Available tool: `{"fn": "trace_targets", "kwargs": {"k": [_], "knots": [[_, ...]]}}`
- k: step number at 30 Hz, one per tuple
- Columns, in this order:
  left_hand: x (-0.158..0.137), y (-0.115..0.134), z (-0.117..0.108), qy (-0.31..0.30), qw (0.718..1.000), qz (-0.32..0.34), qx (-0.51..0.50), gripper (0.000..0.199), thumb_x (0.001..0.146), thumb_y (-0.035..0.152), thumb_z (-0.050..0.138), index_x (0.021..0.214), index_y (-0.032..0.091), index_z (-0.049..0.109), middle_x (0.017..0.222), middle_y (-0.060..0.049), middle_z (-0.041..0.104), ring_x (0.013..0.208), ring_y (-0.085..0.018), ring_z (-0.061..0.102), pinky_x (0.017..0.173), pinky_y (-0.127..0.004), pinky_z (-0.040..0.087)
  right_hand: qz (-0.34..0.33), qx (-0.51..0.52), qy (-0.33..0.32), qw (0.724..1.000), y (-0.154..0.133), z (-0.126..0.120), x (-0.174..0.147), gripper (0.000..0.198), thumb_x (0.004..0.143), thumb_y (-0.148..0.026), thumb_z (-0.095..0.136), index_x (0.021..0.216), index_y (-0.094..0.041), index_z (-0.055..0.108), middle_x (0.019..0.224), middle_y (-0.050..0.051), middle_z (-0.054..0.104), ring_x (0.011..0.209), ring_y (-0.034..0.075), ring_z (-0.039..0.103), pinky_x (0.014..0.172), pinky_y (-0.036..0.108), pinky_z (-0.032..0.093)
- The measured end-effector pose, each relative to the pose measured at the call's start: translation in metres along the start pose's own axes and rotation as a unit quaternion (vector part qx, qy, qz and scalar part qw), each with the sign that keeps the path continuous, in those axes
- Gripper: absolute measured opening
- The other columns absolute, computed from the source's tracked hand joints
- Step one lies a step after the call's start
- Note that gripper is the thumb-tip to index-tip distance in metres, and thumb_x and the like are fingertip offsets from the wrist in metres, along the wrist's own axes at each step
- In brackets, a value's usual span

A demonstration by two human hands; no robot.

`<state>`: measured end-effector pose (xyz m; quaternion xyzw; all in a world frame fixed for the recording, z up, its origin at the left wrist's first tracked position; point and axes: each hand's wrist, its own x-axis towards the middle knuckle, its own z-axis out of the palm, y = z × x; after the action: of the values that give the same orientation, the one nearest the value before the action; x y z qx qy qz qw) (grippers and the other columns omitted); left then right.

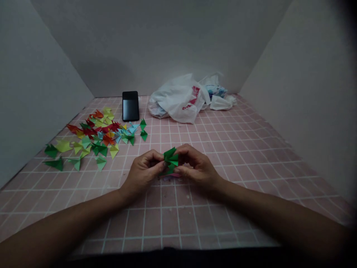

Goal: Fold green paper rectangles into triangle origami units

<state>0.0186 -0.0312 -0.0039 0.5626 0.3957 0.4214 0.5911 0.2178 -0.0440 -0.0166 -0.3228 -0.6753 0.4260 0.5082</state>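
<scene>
A partly folded green origami paper is held up between my two hands, over the middle of the pink checked cloth. My left hand pinches its left side between thumb and fingers. On the other side, the fingertips and thumb of my right hand close on its right edge. Underneath lies some pink and pale paper, mostly covered by the hands and the green piece. Off to the left spreads a pile of small folded paper pieces in green, yellow, red, orange and light blue.
A black phone lies behind the folded pieces. Toward the back wall sit a crumpled white plastic bag with red print and a blue-and-white packet. Pale walls enclose the pink checked cloth on three sides.
</scene>
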Motion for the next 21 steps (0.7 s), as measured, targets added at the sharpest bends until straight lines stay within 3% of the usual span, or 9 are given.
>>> {"fn": "trace_targets", "kwargs": {"k": [2, 10, 16, 21], "knots": [[-0.0005, -0.0007, 0.0006, -0.020, 1.000, 0.002, 0.005, 0.014, 0.078, 0.022, 0.076, 0.077, 0.016, 0.065, 0.072, 0.002, 0.063, 0.067, -0.009, 0.059, 0.064, -0.020, 0.049, -0.027, -0.051, 0.005, 0.998, -0.0009, -0.0003, 0.0001, 0.006, 0.093, -0.019, 0.068, 0.097, -0.022, 0.068, 0.094, 0.004, 0.066, 0.086, 0.017, 0.064, 0.076, 0.033, 0.052], [-0.0011, -0.0008, -0.0004, -0.038, 0.998, 0.048, 0.013, 0.049, 0.075, 0.020, 0.082, 0.118, 0.022, 0.059, 0.107, -0.003, 0.068, 0.097, -0.016, 0.069, 0.085, -0.027, 0.058, -0.121, -0.178, -0.010, 0.976, -0.0001, -0.0020, 0.0000, 0.018, 0.094, -0.006, 0.057, 0.097, -0.022, 0.064, 0.096, 0.005, 0.066, 0.092, 0.019, 0.064, 0.080, 0.034, 0.054], [-0.0005, -0.0020, -0.0051, -0.047, 0.994, 0.070, 0.072, 0.025, 0.083, 0.023, 0.074, 0.105, 0.019, 0.065, 0.101, -0.004, 0.070, 0.093, -0.016, 0.068, 0.085, -0.029, 0.056, -0.151, -0.213, -0.030, 0.965, 0.0002, -0.0021, -0.0007, 0.014, 0.095, -0.008, 0.058, 0.097, -0.021, 0.061, 0.098, 0.006, 0.064, 0.092, 0.019, 0.064, 0.079, 0.034, 0.055], [-0.0001, 0.0006, -0.0023, -0.052, 0.997, 0.038, 0.033, 0.034, 0.078, 0.022, 0.078, 0.107, 0.019, 0.062, 0.103, -0.005, 0.068, 0.093, -0.016, 0.067, 0.082, -0.028, 0.057, -0.153, -0.208, -0.039, 0.965, 0.0018, -0.0020, -0.0004, 0.016, 0.097, -0.007, 0.054, 0.100, -0.020, 0.061, 0.099, 0.008, 0.064, 0.093, 0.019, 0.064, 0.080, 0.034, 0.055]]}}
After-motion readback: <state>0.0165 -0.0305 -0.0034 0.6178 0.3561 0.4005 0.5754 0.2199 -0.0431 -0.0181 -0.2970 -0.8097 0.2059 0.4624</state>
